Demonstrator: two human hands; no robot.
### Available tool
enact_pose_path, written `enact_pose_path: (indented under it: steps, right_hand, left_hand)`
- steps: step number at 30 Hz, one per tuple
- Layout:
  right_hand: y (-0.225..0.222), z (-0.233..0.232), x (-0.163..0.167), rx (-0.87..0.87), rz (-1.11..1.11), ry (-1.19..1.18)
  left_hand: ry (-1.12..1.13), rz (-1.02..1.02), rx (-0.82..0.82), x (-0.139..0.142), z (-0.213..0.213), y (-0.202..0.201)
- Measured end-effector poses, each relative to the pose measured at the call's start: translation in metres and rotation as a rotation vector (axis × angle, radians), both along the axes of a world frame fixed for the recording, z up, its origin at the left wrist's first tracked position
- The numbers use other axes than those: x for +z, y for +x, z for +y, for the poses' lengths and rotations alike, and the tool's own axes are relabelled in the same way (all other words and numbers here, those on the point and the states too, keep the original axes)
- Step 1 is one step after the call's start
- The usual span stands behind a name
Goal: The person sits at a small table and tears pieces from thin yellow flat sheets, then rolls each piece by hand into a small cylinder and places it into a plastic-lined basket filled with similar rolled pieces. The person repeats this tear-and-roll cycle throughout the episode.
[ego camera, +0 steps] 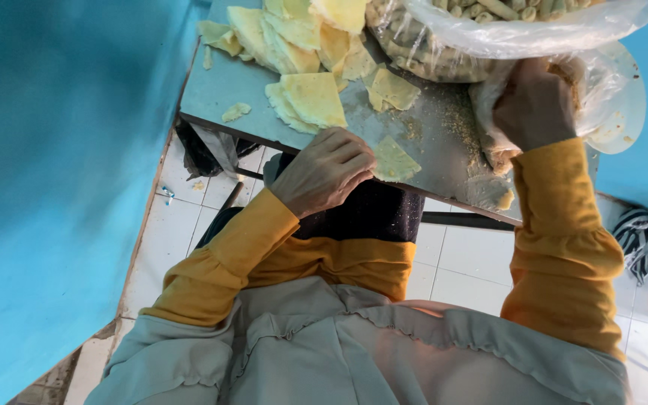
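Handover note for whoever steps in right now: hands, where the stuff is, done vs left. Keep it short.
Left hand: loosely curled at the near edge of the grey table, touching a single dough square; whether it grips it cannot be told.
Right hand: reaching into a clear plastic bag at the right end of the table; what it holds is hidden.
A larger bag of rolled pieces sits at the far side.
Done: those rolled pieces.
Left: a heap of dough sheets, a small stack and another loose square, all flat. Crumbs on the table.
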State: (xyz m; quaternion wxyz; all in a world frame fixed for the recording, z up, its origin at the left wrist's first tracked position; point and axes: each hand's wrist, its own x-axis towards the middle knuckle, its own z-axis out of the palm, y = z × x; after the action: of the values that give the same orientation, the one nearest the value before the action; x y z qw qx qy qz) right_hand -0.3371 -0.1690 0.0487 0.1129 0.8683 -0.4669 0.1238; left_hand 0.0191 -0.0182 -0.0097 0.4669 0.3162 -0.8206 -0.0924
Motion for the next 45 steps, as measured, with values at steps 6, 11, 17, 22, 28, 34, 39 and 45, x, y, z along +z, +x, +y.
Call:
enact_pose_path:
  steps: [6, 11, 17, 22, 28, 34, 39, 45]
  right_hand:
    - [-0.002, 0.04, 0.052, 0.021, -0.63, 0.503]
    - [0.09, 0.095, 0.02, 0.35, -0.727, 0.728]
    - [0.129, 0.136, 0.012, 0.456, -0.365, 0.289]
    - [0.115, 0.149, 0.008, 0.427, -0.252, 0.077]
    - [0.114, 0.16, -0.012, 0.322, -0.354, 0.018]
    - [0.112, 0.158, -0.02, 0.333, -0.258, -0.103]
    - [0.11, 0.164, -0.021, 0.307, -0.208, -0.119]
    - [0.118, 0.171, -0.016, 0.3, -0.182, -0.202]
  left_hand:
    - [0.021, 0.029, -0.004, 0.0, 0.0, -0.003]
    - [0.032, 0.07, 0.012, 0.002, 0.0, -0.004]
    - [0.03, 0.076, 0.016, 0.004, 0.002, -0.002]
    - [0.038, 0.058, 0.015, 0.006, 0.002, -0.002]
    - [0.054, 0.057, 0.053, 0.011, 0.006, -0.003]
    - [0.078, 0.04, 0.083, 0.012, 0.008, -0.005]
    - [-0.095, -0.091, 0.231, 0.009, 0.015, -0.009]
    - [-0.13, -0.17, 0.258, 0.004, 0.022, -0.013]
